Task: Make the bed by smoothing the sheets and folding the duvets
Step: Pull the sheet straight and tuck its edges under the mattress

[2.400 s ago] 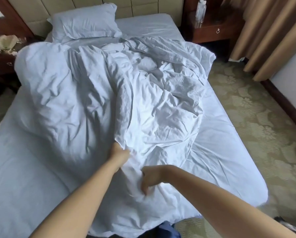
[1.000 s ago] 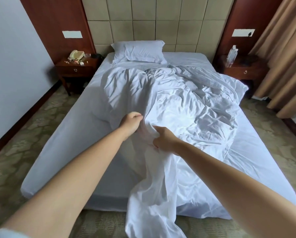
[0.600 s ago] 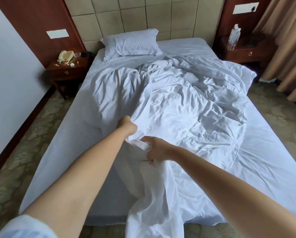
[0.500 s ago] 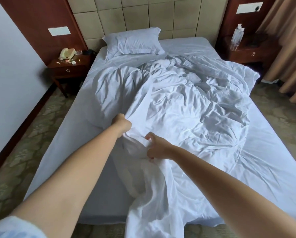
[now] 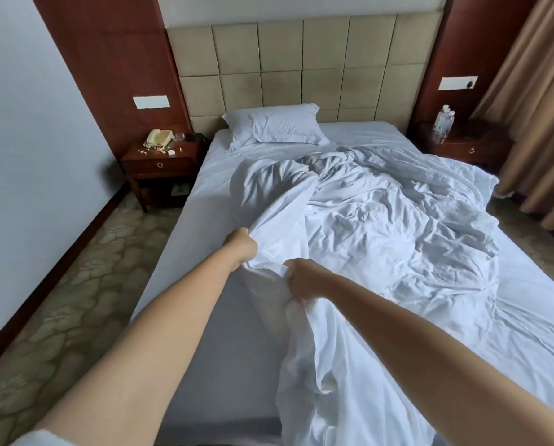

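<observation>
Inspecting progress: early stage, by my judgement; nothing on the bed reads as finished.
Bed (image 5: 179, 252): bottom sheet bare along the left side and at the near left corner, fairly flat there; on the right it shows creases beside the bedding.
Duvet (image 5: 398, 239): crumpled in a heap across the middle and right of the mattress, one end spilling over the foot edge toward the floor. Unfolded and unsmoothed.
Pillow (image 5: 275, 127): lying at the head, left of centre, against the padded headboard (image 5: 301, 59). Only one visible.
Left hand (image 5: 242, 247): fist closed around a raised ridge of duvet fabric, near the bed's middle.
Right hand (image 5: 301, 280): fingers curled, bunching the same edge just beside the left hand, slightly nearer the foot.
Work left: spreading or folding the duvet, smoothing the sheet on the right, clearing the overhang.
Left nightstand (image 5: 163, 159): telephone (image 5: 158, 138) and small scattered bits, too small to identify.
Right nightstand (image 5: 462, 146): clear bottle (image 5: 443, 120); label unreadable.
Writing: none legible anywhere; wall panels (image 5: 150, 102) show no readable marks.
</observation>
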Available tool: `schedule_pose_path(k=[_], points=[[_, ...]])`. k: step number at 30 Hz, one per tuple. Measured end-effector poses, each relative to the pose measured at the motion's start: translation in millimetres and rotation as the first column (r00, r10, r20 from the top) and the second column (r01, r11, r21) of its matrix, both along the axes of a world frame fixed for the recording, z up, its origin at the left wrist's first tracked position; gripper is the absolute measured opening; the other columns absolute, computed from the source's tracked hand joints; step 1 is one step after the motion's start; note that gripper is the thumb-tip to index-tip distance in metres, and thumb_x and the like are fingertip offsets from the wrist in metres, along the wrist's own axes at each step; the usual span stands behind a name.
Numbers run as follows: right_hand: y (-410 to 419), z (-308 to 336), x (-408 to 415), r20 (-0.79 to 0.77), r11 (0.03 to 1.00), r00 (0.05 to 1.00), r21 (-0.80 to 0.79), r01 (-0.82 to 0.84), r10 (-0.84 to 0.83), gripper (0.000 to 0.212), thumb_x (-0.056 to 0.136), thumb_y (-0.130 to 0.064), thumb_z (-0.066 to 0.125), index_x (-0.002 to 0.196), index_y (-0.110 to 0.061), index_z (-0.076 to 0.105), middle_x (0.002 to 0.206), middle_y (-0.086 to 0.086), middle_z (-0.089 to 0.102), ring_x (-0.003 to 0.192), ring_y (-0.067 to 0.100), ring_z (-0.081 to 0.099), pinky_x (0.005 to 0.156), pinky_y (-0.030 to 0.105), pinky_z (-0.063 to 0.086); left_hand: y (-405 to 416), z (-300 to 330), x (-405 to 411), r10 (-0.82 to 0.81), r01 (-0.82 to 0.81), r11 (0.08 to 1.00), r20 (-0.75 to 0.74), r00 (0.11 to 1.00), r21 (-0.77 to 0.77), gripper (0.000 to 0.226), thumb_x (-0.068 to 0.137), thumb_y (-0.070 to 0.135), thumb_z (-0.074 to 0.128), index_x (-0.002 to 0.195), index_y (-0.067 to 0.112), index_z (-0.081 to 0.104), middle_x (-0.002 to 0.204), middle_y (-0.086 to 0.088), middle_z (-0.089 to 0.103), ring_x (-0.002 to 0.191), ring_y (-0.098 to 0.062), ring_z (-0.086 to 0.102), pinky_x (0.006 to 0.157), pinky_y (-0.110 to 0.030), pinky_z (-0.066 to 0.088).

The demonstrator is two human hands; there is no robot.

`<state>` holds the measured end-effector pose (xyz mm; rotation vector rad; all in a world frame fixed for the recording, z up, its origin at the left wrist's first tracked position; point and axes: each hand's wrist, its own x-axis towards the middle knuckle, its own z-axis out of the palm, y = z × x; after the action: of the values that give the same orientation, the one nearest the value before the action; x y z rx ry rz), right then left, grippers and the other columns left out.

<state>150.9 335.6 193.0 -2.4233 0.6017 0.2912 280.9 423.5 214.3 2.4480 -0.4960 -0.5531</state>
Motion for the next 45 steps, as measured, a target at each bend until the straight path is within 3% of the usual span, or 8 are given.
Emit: schedule_pose_path(k=[8, 15, 18, 24, 30, 34, 37, 45], points=[[129.7, 13.8, 52.5, -0.1, 0.981, 0.99, -0.157, -0.112, 0.098, 0.014, 0.082, -0.002, 0.045, 0.077, -0.011, 0.054, 0.092, 0.014, 0.06, 0.093, 0.029, 0.061, 0.06, 0.024, 0.042, 138.3, 5.0, 42.1, -0.067, 0.065, 0.997, -0.071, 0.995, -0.034, 0.032, 0.091, -0.001, 0.031, 0.117, -0.004, 0.05, 0.125, -0.024, 0.052, 0.116, -0.039, 0.051, 0.072, -0.03, 0.038], [142.9, 2.3, 79.8, -0.194, 0.999, 0.98, -0.032, -0.037, 0.03, 0.046, 0.076, -0.019, 0.074, 0.119, -0.013, 0.06, 0.11, 0.007, 0.063, 0.091, 0.018, 0.054, 0.072, 0.024, 0.044, 153.2, -13.1, 79.4, -0.171, 0.166, 0.985, -0.168, 0.971, -0.046, 0.033, 0.093, 0.0, 0.031, 0.121, -0.001, 0.048, 0.118, -0.023, 0.052, 0.104, -0.036, 0.057, 0.067, -0.028, 0.037], [143.2, -20.1, 104.0, -0.215, 0.999, 0.976, -0.025, -0.03, 0.024, 0.046, 0.077, -0.019, 0.073, 0.12, -0.012, 0.059, 0.118, 0.008, 0.062, 0.101, 0.022, 0.055, 0.081, 0.027, 0.045, 156.2, -33.5, 107.5, -0.186, 0.181, 0.983, -0.245, 0.952, -0.043, 0.034, 0.091, 0.002, 0.031, 0.119, 0.0, 0.049, 0.102, -0.018, 0.051, 0.085, -0.028, 0.052, 0.059, -0.027, 0.039], [160.7, -74.2, 180.7, -0.256, 0.996, 0.963, 0.045, -0.08, 0.089, 0.038, 0.074, -0.025, 0.077, 0.097, -0.003, 0.056, 0.098, 0.014, 0.06, 0.088, 0.027, 0.056, 0.071, 0.032, 0.043, 174.3, -64.7, 176.9, -0.187, 0.223, 0.971, -0.31, 0.932, 0.085, 0.033, 0.09, 0.003, 0.032, 0.119, 0.004, 0.049, 0.107, -0.015, 0.053, 0.087, -0.028, 0.051, 0.065, -0.03, 0.043], [193.4, -115.2, 213.0, -0.259, 0.999, 0.965, -0.046, 0.016, -0.028, 0.095, 0.065, -0.054, 0.079, 0.139, -0.013, 0.036, 0.134, 0.007, 0.04, 0.123, 0.029, 0.047, 0.099, 0.037, 0.042, 176.7, -83.8, 220.3, -0.224, 0.285, 0.952, -0.385, 0.895, 0.107, 0.028, 0.092, -0.001, 0.032, 0.114, 0.008, 0.047, 0.088, -0.007, 0.048, 0.071, -0.017, 0.048, 0.053, -0.024, 0.042], [212.8, -115.8, 218.4, -0.291, 0.987, 0.95, -0.143, 0.075, -0.115, 0.061, 0.082, -0.03, 0.066, 0.133, -0.011, 0.039, 0.131, 0.012, 0.044, 0.12, 0.032, 0.049, 0.096, 0.036, 0.042, 182.4, -85.4, 225.8, -0.272, 0.343, 0.936, -0.457, 0.847, 0.078, 0.024, 0.092, -0.005, 0.031, 0.105, 0.009, 0.045, 0.083, -0.006, 0.047, 0.067, -0.017, 0.048, 0.056, -0.027, 0.044], [219.6, -99.2, 224.0, -0.268, 0.965, 0.953, -0.253, 0.071, -0.141, 0.031, 0.084, -0.017, 0.054, 0.115, -0.01, 0.055, 0.121, 0.01, 0.056, 0.114, 0.03, 0.056, 0.093, 0.032, 0.044, 187.4, -82.7, 235.1, -0.334, 0.401, 0.916, -0.522, 0.785, 0.016, 0.027, 0.087, -0.008, 0.034, 0.105, 0.007, 0.048, 0.089, -0.009, 0.053, 0.071, -0.019, 0.053, 0.076, -0.037, 0.053], [307.7, -56.8, 236.6, -0.279, 0.847, 0.838, -0.411, 0.338, -0.469, 0.032, 0.088, -0.014, 0.044, 0.117, -0.01, 0.058, 0.125, 0.01, 0.058, 0.118, 0.027, 0.053, 0.091, 0.028, 0.038, 236.5, -44.7, 256.7, -0.564, 0.562, 0.807, -0.516, 0.645, -0.179, 0.029, 0.087, -0.011, 0.03, 0.108, 0.006, 0.042, 0.086, -0.004, 0.048, 0.072, -0.016, 0.053, 0.079, -0.033, 0.052]])
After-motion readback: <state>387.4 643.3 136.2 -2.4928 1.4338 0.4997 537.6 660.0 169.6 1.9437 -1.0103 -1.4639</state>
